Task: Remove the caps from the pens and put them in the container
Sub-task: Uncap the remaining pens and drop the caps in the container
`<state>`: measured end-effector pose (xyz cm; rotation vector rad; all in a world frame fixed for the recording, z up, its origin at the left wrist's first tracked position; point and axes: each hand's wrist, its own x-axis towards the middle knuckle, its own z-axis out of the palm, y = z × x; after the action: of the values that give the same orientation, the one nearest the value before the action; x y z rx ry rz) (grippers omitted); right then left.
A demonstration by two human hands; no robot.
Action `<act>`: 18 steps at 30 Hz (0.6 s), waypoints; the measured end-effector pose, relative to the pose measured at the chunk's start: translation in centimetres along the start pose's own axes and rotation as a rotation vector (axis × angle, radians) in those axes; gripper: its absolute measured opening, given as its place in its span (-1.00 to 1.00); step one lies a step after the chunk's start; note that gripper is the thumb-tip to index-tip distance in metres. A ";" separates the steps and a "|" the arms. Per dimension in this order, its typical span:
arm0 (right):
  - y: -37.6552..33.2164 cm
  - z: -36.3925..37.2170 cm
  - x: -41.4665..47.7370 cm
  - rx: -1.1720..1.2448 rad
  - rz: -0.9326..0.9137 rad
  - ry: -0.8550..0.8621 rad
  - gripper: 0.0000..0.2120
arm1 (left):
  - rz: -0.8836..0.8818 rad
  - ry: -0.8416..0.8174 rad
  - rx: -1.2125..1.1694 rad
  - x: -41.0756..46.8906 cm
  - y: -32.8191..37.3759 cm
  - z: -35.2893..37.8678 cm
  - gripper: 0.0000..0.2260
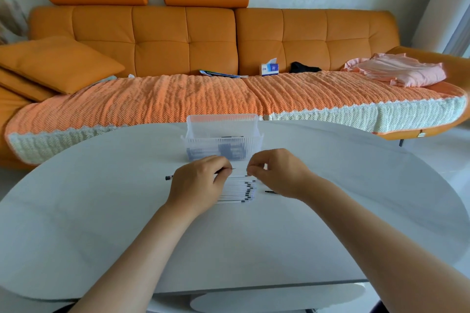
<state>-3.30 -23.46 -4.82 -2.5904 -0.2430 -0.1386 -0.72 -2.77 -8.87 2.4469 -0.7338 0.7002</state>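
Left hand (197, 183) gripping a pen (169, 177), right hand (276, 173) pinched beside its bare tip, can't tell on what, container (221, 123) behind.

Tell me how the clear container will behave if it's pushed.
The container looks like thin clear plastic, only partly filled, so it is probably light. On the smooth table it would likely slide. Its wide base seems unlikely to tip.

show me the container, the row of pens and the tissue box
container (221, 141): head view, on its clear front wall
row of pens (235, 192): head view, on the white barrels mid-row
tissue box (269, 68): head view, on its front face
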 end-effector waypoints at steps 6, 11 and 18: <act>3.9 -0.9 0.5 -0.221 0.217 0.021 -0.90 | -0.022 -0.075 -0.039 -0.2 -0.3 0.4 -0.94; 4.8 -0.5 0.5 -0.146 0.252 -0.059 -0.89 | -0.024 -0.131 -0.057 -0.2 -0.1 0.7 -0.90; 4.6 -1.2 0.4 -0.150 0.123 -0.114 -0.74 | -0.030 -0.163 -0.085 -0.2 -0.1 0.9 -0.89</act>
<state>-2.06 -27.95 -6.03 -2.7576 -0.1172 0.0368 -0.51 -3.19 -9.66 2.4515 -0.7709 0.4523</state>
